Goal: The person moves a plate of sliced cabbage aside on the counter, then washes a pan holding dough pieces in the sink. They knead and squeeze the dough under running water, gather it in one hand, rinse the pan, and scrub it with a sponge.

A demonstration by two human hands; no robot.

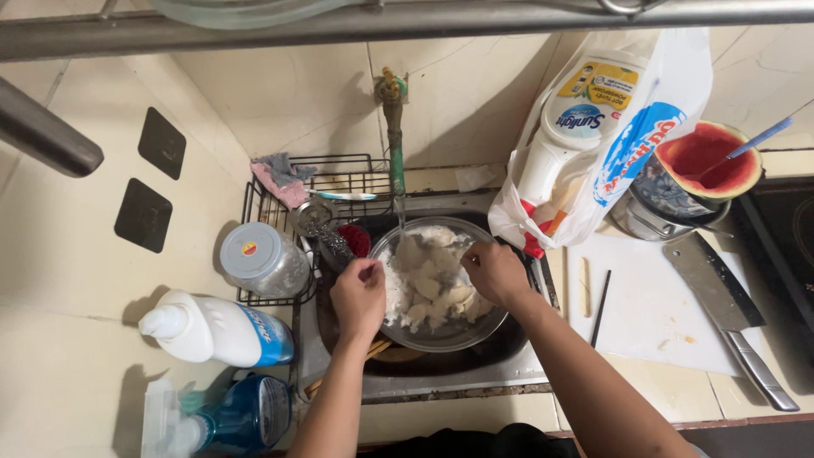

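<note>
- Fingers of left hand [359,293] curled loosely at the near rim of the glass bowl [487,326], steadying it; whether pinching anything, cannot tell.
- Right hand [494,271] bunched inside, fingers closed among pale wet pieces [428,287], apparently for rinsing.
- Bowl resting in the sink [517,365] beneath the tap [395,153].
- Cutting board [644,314] and cleaver [721,297] right; bottles [216,331] left.

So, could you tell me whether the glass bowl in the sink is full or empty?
Partly full: the glass bowl holds pale chunks in cloudy white liquid.
</note>
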